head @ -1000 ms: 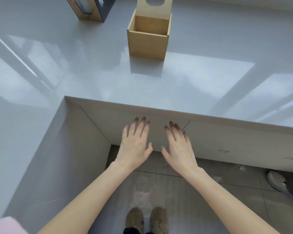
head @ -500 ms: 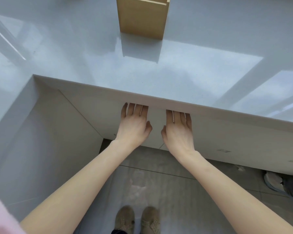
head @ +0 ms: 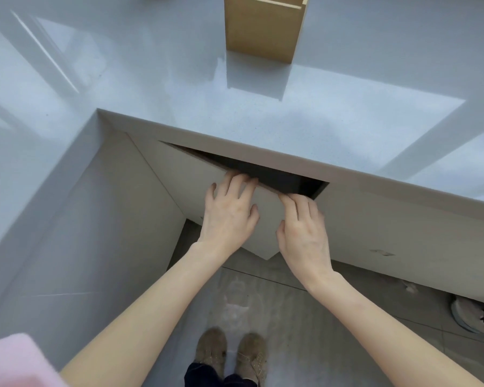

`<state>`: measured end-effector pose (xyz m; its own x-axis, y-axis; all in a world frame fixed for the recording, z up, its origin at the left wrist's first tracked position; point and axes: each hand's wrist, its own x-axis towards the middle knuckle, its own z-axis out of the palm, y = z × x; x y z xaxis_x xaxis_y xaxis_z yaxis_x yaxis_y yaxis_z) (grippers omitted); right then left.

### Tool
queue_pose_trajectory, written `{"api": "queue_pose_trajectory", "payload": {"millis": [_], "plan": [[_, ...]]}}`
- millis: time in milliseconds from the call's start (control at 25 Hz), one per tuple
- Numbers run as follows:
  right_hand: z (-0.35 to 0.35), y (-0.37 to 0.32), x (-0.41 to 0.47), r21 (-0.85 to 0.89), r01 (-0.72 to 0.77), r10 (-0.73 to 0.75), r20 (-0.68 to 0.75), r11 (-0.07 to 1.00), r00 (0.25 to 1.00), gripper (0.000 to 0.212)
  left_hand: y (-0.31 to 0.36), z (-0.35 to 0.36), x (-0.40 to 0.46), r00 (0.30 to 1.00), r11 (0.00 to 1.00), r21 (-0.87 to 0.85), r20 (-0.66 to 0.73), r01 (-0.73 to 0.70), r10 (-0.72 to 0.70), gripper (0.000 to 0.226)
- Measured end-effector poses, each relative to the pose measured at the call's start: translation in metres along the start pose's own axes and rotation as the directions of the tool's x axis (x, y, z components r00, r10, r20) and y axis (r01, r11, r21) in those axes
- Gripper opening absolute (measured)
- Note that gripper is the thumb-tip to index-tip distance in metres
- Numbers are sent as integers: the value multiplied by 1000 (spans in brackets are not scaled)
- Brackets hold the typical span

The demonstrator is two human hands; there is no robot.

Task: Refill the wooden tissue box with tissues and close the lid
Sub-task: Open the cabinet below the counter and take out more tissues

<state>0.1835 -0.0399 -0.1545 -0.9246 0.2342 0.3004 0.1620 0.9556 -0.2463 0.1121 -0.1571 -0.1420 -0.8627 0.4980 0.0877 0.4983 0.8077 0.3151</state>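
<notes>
Glossy grey countertop (head: 263, 118) carried the wooden tissue box (head: 264, 34), well beyond the fingers. Left hand (head: 227, 216) and right hand (head: 305, 233) curled fingertips over the cabinet door (head: 266, 216) top edge, swung ajar.

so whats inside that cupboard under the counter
Only a dark gap shows behind the part-open cupboard door, gripped by the left hand and right hand. Its contents are hidden in shadow; no tissues visible.

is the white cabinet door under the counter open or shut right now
Partly open. The white cabinet door swings out from under the grey countertop, exposing a dark gap, both hands, left and right, on its top edge.
</notes>
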Motion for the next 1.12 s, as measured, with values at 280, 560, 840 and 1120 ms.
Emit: {"api": "queue_pose_trajectory", "payload": {"millis": [280,560,840,1120], "plan": [[-13,-15,-29,233,75,-89,47,969,995,25,-14,-10,-42,997,998,10,60,57,-57,37],[-14,-43,-63,348,10,-40,77,937,996,30,-27,-23,-67,989,996,30,122,84,-87,36],[-8,-110,-112,410,-111,62,132,905,989,40,-58,-40,-107,985,996,10,149,86,-87,32],[-12,-166,-136,504,-77,-100,315,860,944,48,-103,-62,-153,978,987,-84,169,135,-119,35]]}}
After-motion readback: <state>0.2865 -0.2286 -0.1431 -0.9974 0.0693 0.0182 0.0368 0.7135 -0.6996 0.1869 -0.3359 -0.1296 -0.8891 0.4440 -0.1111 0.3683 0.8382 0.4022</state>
